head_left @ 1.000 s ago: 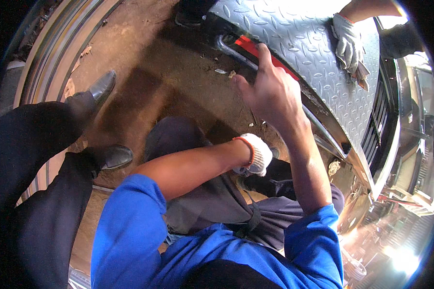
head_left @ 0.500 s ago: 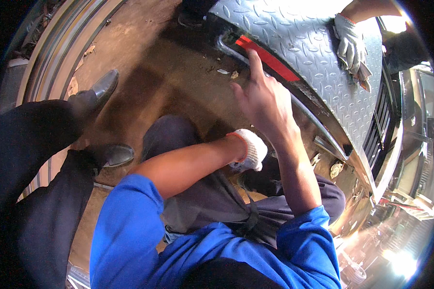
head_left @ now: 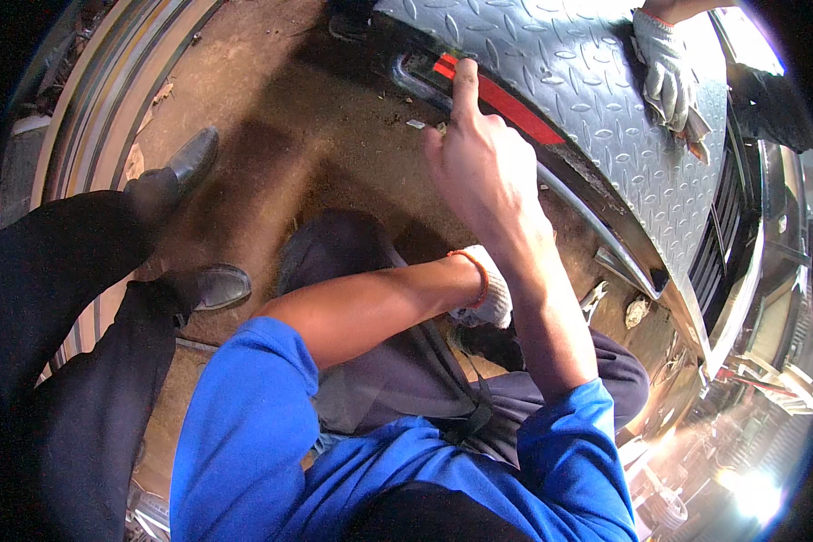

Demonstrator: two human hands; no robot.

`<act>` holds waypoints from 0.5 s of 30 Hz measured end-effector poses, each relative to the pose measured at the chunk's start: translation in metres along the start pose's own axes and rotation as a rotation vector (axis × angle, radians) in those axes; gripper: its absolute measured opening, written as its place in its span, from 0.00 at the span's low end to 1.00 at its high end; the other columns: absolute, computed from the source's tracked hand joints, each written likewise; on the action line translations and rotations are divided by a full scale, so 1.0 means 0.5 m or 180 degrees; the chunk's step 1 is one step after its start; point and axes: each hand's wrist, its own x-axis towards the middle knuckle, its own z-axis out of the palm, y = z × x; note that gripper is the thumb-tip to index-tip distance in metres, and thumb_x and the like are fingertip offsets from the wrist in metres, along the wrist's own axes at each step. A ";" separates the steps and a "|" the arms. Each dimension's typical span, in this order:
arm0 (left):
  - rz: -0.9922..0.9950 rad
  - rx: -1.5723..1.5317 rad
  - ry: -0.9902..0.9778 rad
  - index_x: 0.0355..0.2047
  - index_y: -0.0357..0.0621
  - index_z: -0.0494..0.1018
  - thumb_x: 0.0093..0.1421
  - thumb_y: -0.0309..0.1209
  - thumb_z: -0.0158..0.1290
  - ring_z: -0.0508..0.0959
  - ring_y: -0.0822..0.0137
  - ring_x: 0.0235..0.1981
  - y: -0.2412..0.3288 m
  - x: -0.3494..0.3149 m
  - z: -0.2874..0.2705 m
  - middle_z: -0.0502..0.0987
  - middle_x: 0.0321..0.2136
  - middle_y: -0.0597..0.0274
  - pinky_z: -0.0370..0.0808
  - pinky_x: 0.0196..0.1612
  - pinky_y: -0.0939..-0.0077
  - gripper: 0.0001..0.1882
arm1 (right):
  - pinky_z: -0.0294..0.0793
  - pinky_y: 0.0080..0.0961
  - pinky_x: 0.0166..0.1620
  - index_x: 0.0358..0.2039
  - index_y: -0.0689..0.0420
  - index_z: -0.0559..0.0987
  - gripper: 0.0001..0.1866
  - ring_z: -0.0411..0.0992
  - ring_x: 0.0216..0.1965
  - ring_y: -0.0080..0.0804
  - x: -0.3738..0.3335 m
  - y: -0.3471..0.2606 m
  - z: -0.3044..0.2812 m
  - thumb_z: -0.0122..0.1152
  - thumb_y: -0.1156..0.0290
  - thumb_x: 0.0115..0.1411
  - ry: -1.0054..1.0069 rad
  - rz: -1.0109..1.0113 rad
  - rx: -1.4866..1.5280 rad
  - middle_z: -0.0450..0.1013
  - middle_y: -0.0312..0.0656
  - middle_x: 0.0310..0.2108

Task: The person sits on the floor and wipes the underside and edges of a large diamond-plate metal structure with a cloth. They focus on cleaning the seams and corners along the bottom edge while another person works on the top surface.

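My bare right hand (head_left: 490, 161) reaches forward with its index finger stretched out and its thumb apart; the other fingers look bent and partly hidden. Nothing shows in its grasp. That fingertip lies over the far end of a red reflective strip (head_left: 520, 114), seemingly touching it. The strip is set along the dark edge of a grey diamond-patterned metal plate (head_left: 596, 113). My left hand (head_left: 488, 303), in a white knit glove with an orange cuff, is held low beside my right forearm. Its fingers are mostly hidden there.
Another person's gloved hand (head_left: 667, 86) rests on the plate at the upper right, holding a thin flat piece. A person's dark shoe (head_left: 221, 287) stands on the brown floor at left. A bent metal tube (head_left: 596, 221) runs below the plate's edge. Striped boards (head_left: 108, 99) line the left.
My right index finger has moved farther along the red strip, up and slightly left. My gloved left hand has shifted right, partly behind my right forearm. The other person's gloved hand has moved slightly.
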 end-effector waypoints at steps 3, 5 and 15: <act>-0.0056 -0.0027 -0.0156 0.55 0.53 0.75 0.56 0.44 0.58 0.72 0.58 0.56 0.001 0.001 -0.010 0.75 0.54 0.57 0.65 0.60 0.61 0.26 | 0.80 0.48 0.38 0.68 0.71 0.55 0.40 0.80 0.32 0.57 0.000 -0.003 -0.004 0.59 0.64 0.62 -0.0026 0.0045 -0.0025 0.79 0.61 0.28; -0.0101 -0.0029 -0.0336 0.59 0.54 0.73 0.56 0.44 0.58 0.69 0.57 0.61 -0.002 -0.007 -0.015 0.72 0.59 0.57 0.62 0.64 0.61 0.29 | 0.79 0.48 0.39 0.67 0.69 0.57 0.38 0.80 0.32 0.57 0.002 0.004 -0.002 0.58 0.64 0.62 -0.0025 0.0001 0.0005 0.79 0.60 0.28; -0.0207 0.0061 -0.0371 0.63 0.54 0.71 0.56 0.45 0.58 0.66 0.57 0.66 -0.012 0.004 -0.018 0.70 0.64 0.56 0.58 0.68 0.61 0.33 | 0.80 0.48 0.38 0.67 0.66 0.54 0.42 0.80 0.32 0.58 -0.008 -0.008 0.004 0.65 0.62 0.60 -0.0017 -0.0111 0.0218 0.79 0.60 0.26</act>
